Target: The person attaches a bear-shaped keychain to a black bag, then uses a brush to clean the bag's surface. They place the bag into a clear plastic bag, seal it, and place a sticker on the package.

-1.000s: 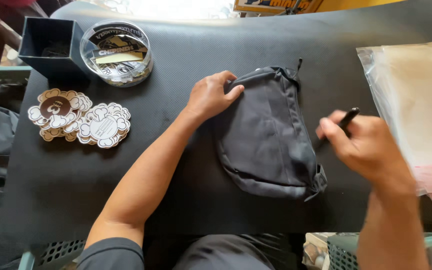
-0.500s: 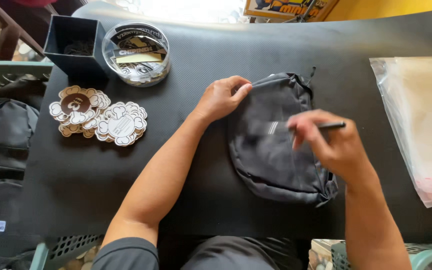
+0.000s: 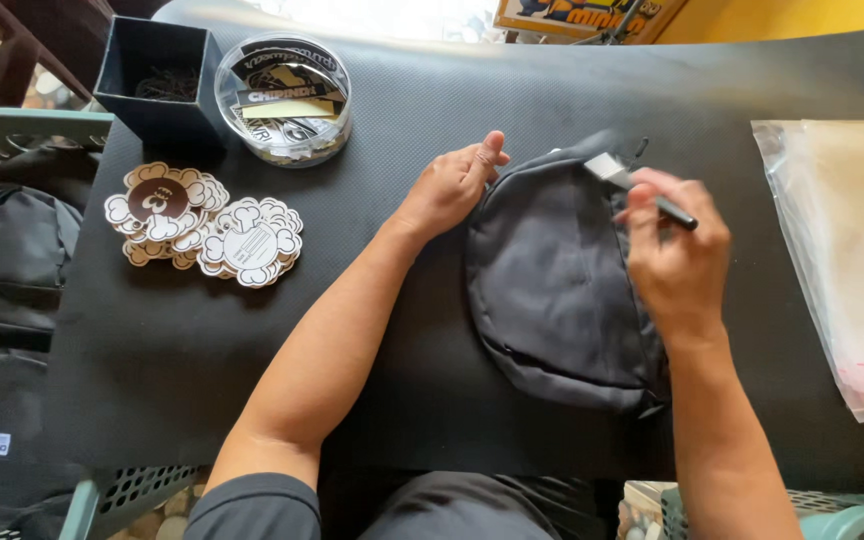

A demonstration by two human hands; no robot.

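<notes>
Black surface [image 3: 372, 330] is carrying everything. Dark grey pouch bag [image 3: 552, 290] is lying at centre-right of it. Clear plastic sleeves [image 3: 842, 260] are stacking at far right. Left hand [image 3: 449, 185] is pressing flat, fingers loosely apart, on the bag's upper left edge. Right hand [image 3: 677, 255] is clamping a thin black tool [image 3: 642, 190] over the bag's top. Flower-shaped paper tags [image 3: 202, 225] are lying well left.

Well left of the grip, die-cut tags [image 3: 202, 225], a round tub [image 3: 283, 98] and a dark box [image 3: 157, 75] are seen; clear bags [image 3: 842, 250] are stacked right.
</notes>
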